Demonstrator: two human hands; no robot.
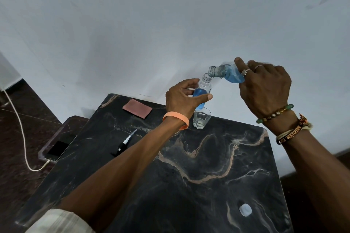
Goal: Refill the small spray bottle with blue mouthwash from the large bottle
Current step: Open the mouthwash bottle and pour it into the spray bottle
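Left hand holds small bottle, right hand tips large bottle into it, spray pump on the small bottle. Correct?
No. The spray pump lies on the table, head view; the small bottle is open-necked. Left hand, right hand and large bottle: as stated.

- Big bottle [228, 74]: rear half was hidden behind right hand [265, 89].
- Small bottle [206, 86]: base was hidden behind left hand [181, 98].
- Flow between the two necks: too small to tell.
- Sleeve [56, 221], table [189, 185]: cut by bottom edge.
- Cable [17, 119]: ran off left edge.
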